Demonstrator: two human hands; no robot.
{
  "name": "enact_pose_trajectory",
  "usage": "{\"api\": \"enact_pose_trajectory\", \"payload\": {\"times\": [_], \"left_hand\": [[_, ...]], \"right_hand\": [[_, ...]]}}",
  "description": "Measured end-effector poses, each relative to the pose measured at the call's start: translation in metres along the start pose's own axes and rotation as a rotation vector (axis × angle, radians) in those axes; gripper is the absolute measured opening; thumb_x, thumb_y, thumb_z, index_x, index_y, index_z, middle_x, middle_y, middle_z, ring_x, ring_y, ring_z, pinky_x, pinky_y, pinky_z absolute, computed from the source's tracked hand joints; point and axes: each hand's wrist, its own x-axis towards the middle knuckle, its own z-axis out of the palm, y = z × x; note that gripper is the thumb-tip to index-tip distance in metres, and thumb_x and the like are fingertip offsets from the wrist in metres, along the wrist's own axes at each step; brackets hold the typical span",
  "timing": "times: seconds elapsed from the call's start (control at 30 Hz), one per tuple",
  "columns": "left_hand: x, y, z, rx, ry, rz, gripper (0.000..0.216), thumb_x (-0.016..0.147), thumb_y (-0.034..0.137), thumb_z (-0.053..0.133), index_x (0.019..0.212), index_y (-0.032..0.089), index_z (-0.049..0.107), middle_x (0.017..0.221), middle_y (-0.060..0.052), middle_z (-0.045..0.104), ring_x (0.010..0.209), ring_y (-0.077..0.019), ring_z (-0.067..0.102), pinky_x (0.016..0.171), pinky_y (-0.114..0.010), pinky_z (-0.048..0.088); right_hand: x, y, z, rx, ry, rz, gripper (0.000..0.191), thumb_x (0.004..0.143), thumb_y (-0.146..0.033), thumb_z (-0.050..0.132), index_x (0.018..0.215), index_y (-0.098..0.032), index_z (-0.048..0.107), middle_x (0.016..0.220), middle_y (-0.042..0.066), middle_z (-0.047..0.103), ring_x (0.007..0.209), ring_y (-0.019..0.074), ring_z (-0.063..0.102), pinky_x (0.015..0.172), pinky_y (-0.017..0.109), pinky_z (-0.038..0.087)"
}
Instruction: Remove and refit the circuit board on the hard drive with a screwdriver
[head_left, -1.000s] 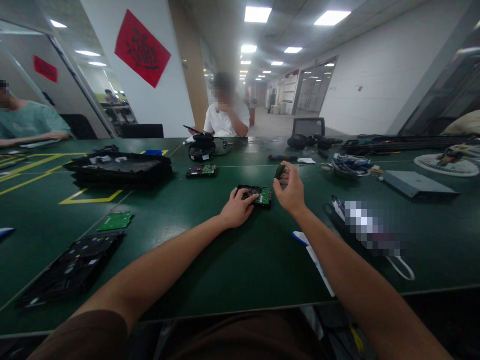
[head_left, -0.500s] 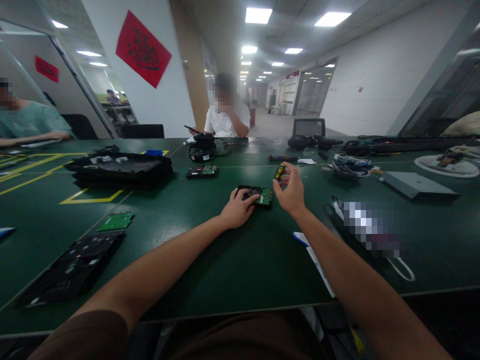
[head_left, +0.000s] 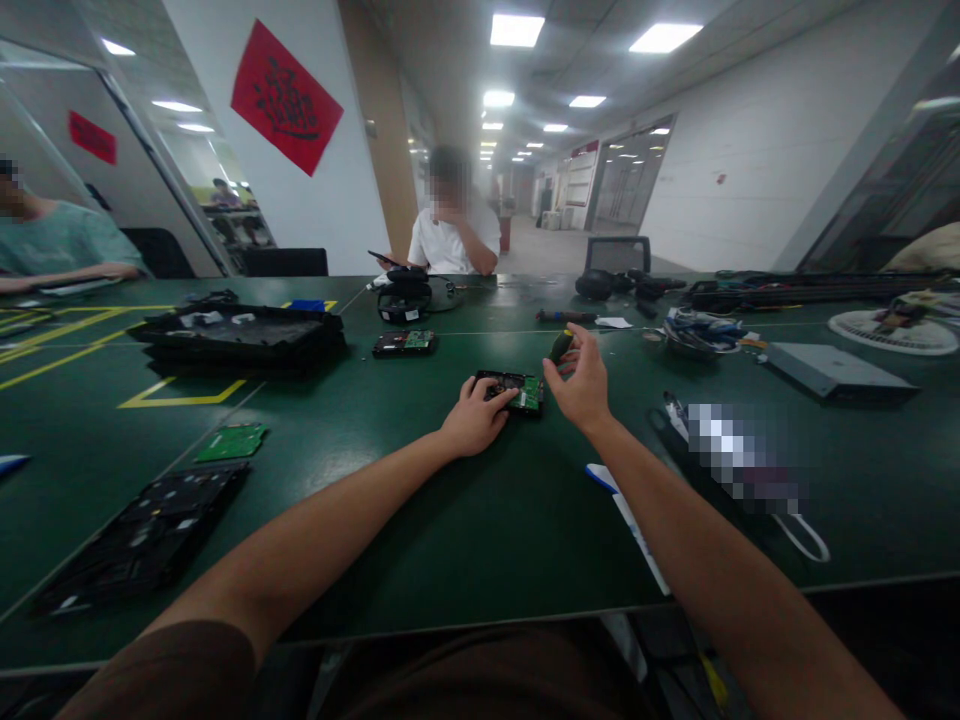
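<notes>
In front of me a hard drive (head_left: 529,394) lies on the table with its green circuit board facing up. My left hand (head_left: 477,418) grips its left side, fingers over the top edge and board. Just right of the drive, my right hand (head_left: 582,378) is closed around the dark, yellow-marked handle of a screwdriver (head_left: 560,346); its shaft and tip are too small to make out. A second hard drive (head_left: 405,343) sits farther back to the left, beyond my left hand.
At left are a bare green circuit board (head_left: 232,441), a black plastic panel (head_left: 150,535) and stacked black trays (head_left: 247,335). Right lie a pouch-like blurred item (head_left: 739,455), a grey metal box (head_left: 836,370) and a bowl of cables (head_left: 697,335). A person (head_left: 454,235) sits opposite.
The screwdriver's handle has turned in my right hand, so its yellow markings show less. My left hand and the hard drive stay in place.
</notes>
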Motion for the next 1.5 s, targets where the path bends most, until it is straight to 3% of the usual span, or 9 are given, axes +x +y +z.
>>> {"api": "enact_pose_trajectory", "payload": {"times": [0.3,0.73,0.93,1.5], "left_hand": [[-0.0001,0.0014,-0.0021,0.006,-0.009,0.009,0.051,0.102,0.035,0.051,0.153,0.036,0.049,0.150,-0.009,0.041,0.147,-0.0351,0.032,0.126,-0.062,0.021],[0.0011,0.0038,-0.0049,0.018,-0.008,0.025,0.049,0.102,0.034,0.052,0.151,0.032,0.052,0.148,-0.010,0.045,0.145,-0.0339,0.037,0.128,-0.060,0.018],[0.0008,0.0015,-0.0012,0.024,-0.006,-0.004,0.049,0.102,0.037,0.052,0.151,0.035,0.053,0.150,-0.009,0.042,0.147,-0.0384,0.032,0.125,-0.063,0.024],[0.0013,-0.0010,0.0019,0.018,-0.005,0.010,0.050,0.103,0.037,0.051,0.153,0.035,0.050,0.150,-0.010,0.040,0.146,-0.0374,0.034,0.124,-0.064,0.024]], "right_hand": [[0.0004,-0.0017,-0.0007,0.020,-0.036,-0.007,0.070,0.088,-0.026,0.063,0.154,-0.027,0.038,0.131,0.015,0.061,0.090,0.0248,0.068,0.076,0.045,0.064],[-0.0001,-0.0015,0.0000,0.030,-0.015,-0.003,0.066,0.089,-0.027,0.064,0.151,-0.027,0.040,0.128,0.013,0.063,0.087,0.0216,0.067,0.073,0.039,0.063],[0.0006,-0.0013,0.0006,0.057,-0.008,-0.009,0.067,0.087,-0.021,0.062,0.150,-0.027,0.040,0.128,0.013,0.063,0.092,0.0230,0.068,0.076,0.040,0.063],[-0.0008,-0.0075,-0.0008,0.025,-0.015,-0.027,0.065,0.088,-0.024,0.064,0.149,-0.024,0.040,0.132,0.015,0.059,0.089,0.0224,0.067,0.074,0.041,0.065]]}}
